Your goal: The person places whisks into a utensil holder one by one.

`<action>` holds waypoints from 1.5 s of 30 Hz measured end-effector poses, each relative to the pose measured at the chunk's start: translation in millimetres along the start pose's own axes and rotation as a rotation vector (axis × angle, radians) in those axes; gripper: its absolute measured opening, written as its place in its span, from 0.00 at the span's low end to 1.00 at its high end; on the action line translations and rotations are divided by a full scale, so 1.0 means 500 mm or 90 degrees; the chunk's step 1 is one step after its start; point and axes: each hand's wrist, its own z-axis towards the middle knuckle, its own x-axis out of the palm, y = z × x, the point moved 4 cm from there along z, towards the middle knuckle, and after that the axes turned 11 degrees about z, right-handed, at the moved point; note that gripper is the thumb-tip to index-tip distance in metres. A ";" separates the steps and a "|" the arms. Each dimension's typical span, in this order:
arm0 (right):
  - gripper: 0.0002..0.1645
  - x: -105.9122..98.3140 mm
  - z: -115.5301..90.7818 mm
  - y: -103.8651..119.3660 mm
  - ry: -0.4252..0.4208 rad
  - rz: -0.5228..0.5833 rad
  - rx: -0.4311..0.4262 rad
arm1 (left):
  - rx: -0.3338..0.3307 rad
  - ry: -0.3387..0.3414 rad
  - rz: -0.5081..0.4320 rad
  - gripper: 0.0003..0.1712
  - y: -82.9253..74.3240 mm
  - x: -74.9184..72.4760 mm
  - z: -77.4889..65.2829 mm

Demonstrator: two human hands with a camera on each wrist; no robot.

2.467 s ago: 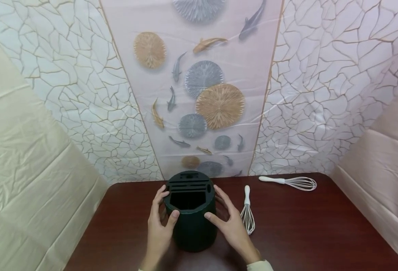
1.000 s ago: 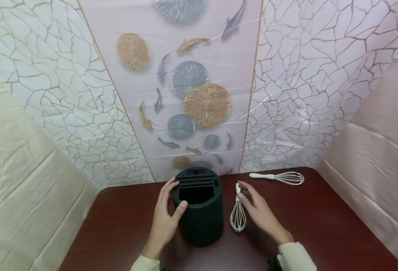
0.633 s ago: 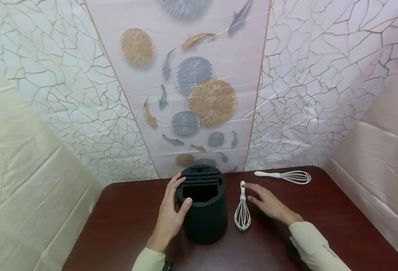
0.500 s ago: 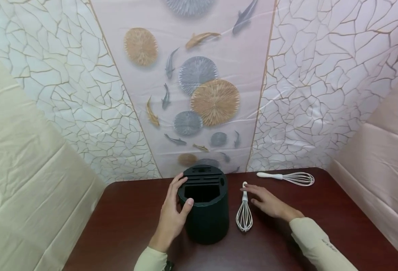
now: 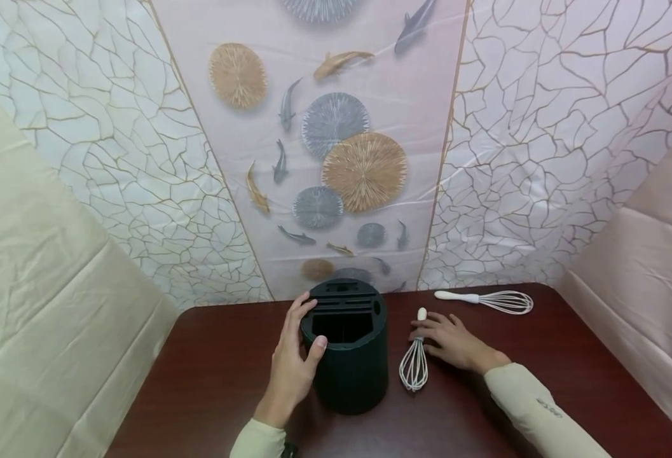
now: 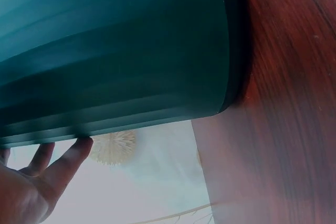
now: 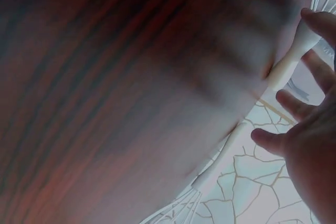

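Key rel: near whisk (image 5: 414, 362) is just R of the dark green holder (image 5: 349, 378), gap btwn, not touching. Long axis runs roughly fore-aft: handle end away from the person & leaning a bit R, wire loops toward the person. R hand (image 5: 456, 340) is the nearer one by far, comes in from the R so its fingers cross the handle approx square-on, just above the wires. R wrist cam: thumb & index on either side of the neck, other fingers spread. Reads as a light pinch; can't tell how firm, or if the handle is off the desk (image 5: 221, 362).

L hand (image 5: 290, 366) is on the opp side of the holder from the whisk: thumb at near rim, fingers round the L/back of the rim, gripping it. Holder stands upright. Top face has one big dark opening toward the person, narrow slots behind it, small hole at R edge. L thumb doesn't cover the opening.

In the way: holder wall sits btwn whisk & L hand; top face is up & L of the whisk. Far whisk (image 5: 475, 298) lies beyond R hand near desk's back edge, axis approx sideways, handle to L, apart from the near one
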 end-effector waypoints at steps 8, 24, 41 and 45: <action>0.16 -0.019 -0.018 0.022 -0.073 -0.079 0.010 | -0.005 0.005 0.017 0.38 0.003 -0.010 0.002; 0.04 -0.030 -0.054 0.053 -0.089 -0.108 0.119 | -0.012 -0.011 0.021 0.38 0.003 0.000 -0.005; 0.10 0.021 -0.074 0.055 -0.085 0.430 0.358 | -0.012 -0.058 0.029 0.37 -0.014 0.014 -0.010; 0.12 0.022 -0.078 0.055 -0.113 0.432 0.359 | -0.023 -0.070 0.037 0.38 -0.020 0.014 -0.014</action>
